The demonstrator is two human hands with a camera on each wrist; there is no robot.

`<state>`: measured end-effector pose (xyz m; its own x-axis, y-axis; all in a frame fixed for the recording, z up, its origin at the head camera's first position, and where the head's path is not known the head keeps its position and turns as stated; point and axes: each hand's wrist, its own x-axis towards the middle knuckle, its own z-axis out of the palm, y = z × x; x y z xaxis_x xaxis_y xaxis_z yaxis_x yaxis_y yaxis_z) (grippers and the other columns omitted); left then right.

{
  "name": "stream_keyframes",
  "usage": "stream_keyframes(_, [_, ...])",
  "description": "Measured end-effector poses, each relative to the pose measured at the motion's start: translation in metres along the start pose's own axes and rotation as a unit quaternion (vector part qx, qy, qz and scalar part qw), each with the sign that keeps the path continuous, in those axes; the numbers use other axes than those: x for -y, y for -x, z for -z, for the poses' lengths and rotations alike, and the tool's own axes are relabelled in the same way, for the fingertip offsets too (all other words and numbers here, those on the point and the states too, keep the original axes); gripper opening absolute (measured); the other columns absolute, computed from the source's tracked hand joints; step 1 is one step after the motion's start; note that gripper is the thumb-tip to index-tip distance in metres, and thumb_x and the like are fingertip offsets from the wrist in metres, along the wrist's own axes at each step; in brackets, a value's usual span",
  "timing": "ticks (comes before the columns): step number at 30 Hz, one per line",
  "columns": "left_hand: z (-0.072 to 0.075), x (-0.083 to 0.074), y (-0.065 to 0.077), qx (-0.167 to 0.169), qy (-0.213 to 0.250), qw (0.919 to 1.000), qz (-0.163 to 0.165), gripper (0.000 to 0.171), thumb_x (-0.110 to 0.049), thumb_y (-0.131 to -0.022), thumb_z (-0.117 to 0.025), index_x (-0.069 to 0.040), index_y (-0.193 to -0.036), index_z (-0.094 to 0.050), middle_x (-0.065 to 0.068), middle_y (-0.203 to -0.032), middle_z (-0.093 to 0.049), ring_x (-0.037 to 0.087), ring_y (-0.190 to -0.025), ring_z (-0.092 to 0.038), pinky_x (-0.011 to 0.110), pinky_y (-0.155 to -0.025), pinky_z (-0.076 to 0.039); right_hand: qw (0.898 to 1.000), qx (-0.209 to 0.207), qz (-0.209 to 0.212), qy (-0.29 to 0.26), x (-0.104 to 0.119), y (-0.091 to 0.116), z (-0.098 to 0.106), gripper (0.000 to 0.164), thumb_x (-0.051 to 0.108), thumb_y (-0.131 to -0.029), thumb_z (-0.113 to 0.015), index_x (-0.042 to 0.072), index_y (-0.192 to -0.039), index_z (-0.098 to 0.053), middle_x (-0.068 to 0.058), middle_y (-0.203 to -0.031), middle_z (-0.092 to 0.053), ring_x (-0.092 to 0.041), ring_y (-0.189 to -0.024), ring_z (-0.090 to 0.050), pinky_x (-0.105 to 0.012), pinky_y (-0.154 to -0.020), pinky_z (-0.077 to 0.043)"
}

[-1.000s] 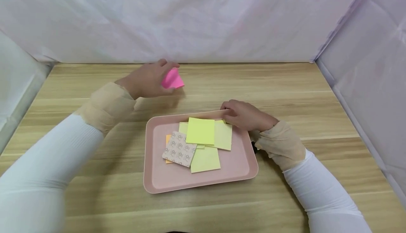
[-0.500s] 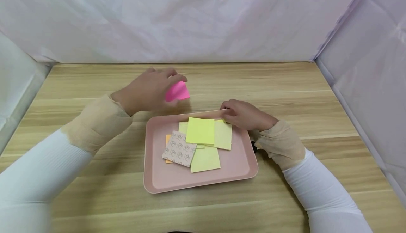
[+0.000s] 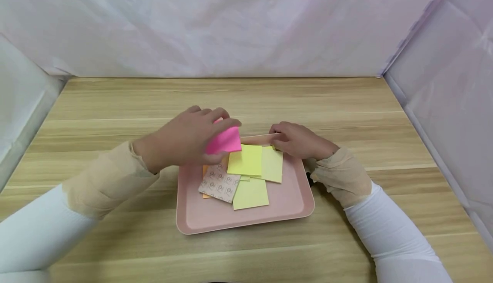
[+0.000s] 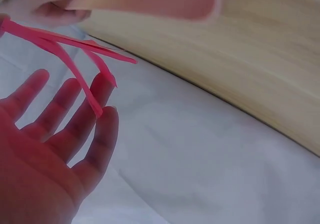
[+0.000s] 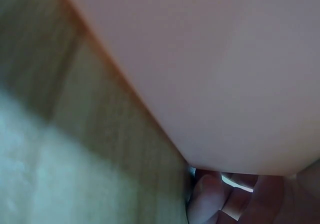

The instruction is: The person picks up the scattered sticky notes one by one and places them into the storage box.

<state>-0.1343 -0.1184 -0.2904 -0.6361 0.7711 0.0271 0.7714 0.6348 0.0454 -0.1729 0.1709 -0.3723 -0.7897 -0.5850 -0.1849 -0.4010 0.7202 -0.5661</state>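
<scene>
In the head view my left hand pinches a pad of pink sticky notes between thumb and fingers, over the tray's far left part. The pad's loose leaves splay apart in the left wrist view. Below it stands a pink tray with several sticky-note pads inside. Among them, a bright yellow pad lies on paler yellow ones, beside a patterned pad. My right hand grips the tray's far right corner, its fingers curled at the tray's wall in the right wrist view.
The tray stands on a wood-grain table. White cloth walls close off the back and both sides. An orange pad shows partly beneath the patterned one.
My left hand has brought the pink sticky notes toward me and to the right, from the table behind the tray to above its far left part. My right hand stays at the corner.
</scene>
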Motion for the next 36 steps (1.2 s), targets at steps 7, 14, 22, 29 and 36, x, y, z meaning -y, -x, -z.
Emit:
stream_keyframes(7, [-0.012, -0.023, 0.005, 0.027, 0.006, 0.9985, -0.047, 0.071, -0.052, -0.081, -0.059, -0.02, -0.14, -0.038, 0.004, -0.121, -0.051, 0.023, -0.097, -0.054, 0.048, -0.088, -0.044, 1.0, 0.003, -0.006, 0.0, -0.003, -0.002, -0.001, 0.012, 0.026, -0.093, -0.054, 0.019, -0.099, -0.061, -0.005, -0.096, -0.06, -0.022, -0.085, -0.051, -0.042, -0.078, -0.046])
stream_keyframes(14, [-0.028, -0.04, 0.008, 0.06, 0.013, 0.9964, -0.058, 0.067, -0.053, -0.08, -0.056, -0.023, -0.139, -0.043, 0.002, -0.122, -0.05, 0.021, -0.106, -0.05, 0.043, -0.088, -0.044, 1.0, -0.002, -0.002, 0.002, -0.004, -0.003, -0.002, 0.011, 0.025, -0.092, -0.054, 0.019, -0.098, -0.061, -0.005, -0.095, -0.059, -0.022, -0.084, -0.051, -0.041, -0.078, -0.045])
stream_keyframes(22, [-0.04, -0.041, 0.009, 0.051, -0.007, 0.9968, -0.062, 0.064, -0.052, -0.08, -0.058, -0.021, -0.135, -0.047, 0.004, -0.12, -0.054, 0.025, -0.109, -0.047, 0.046, -0.094, -0.042, 1.0, 0.0, -0.005, -0.003, -0.003, -0.003, -0.001, 0.012, 0.026, -0.093, -0.054, 0.02, -0.1, -0.061, -0.004, -0.098, -0.059, -0.022, -0.086, -0.051, -0.041, -0.079, -0.045])
stream_keyframes(29, [-0.049, -0.044, 0.009, 0.033, -0.008, 0.9969, -0.07, 0.059, -0.052, -0.078, -0.063, -0.021, -0.127, -0.055, 0.004, -0.117, -0.055, 0.026, -0.108, -0.047, 0.045, -0.091, -0.045, 1.0, 0.007, -0.016, -0.006, -0.008, 0.001, -0.004, 0.013, 0.028, -0.093, -0.053, 0.02, -0.101, -0.06, -0.003, -0.099, -0.06, -0.021, -0.088, -0.051, -0.042, -0.08, -0.045])
stream_keyframes(36, [-0.055, -0.046, 0.007, 0.017, -0.007, 0.9976, -0.067, 0.055, -0.053, -0.075, -0.066, -0.023, -0.12, -0.057, 0.003, -0.104, -0.055, 0.022, -0.096, -0.05, 0.041, -0.086, -0.047, 1.0, -0.003, -0.007, -0.012, -0.012, 0.004, -0.006, 0.012, 0.027, -0.093, -0.054, 0.02, -0.1, -0.06, -0.003, -0.099, -0.06, -0.021, -0.089, -0.051, -0.043, -0.082, -0.045])
